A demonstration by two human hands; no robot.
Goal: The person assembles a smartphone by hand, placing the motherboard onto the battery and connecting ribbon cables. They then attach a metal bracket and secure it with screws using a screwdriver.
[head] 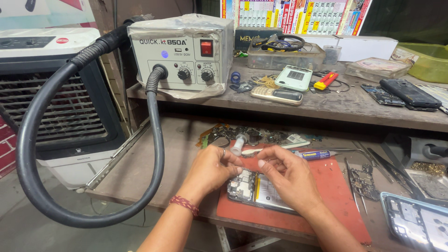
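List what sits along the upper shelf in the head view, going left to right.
Hot-air rework station → beige bar phone → pale green phone back → red and yellow tool → bare circuit board → dark phone lying face down → green tray at the right edge.

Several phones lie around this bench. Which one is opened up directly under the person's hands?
The opened phone on the red mat, circuit board exposed, beneath the left hand and right hand. The others lie on the shelf or far right.

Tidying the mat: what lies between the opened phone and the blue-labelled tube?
Head view: only the right hand lies between the opened phone and tube, over red mat.
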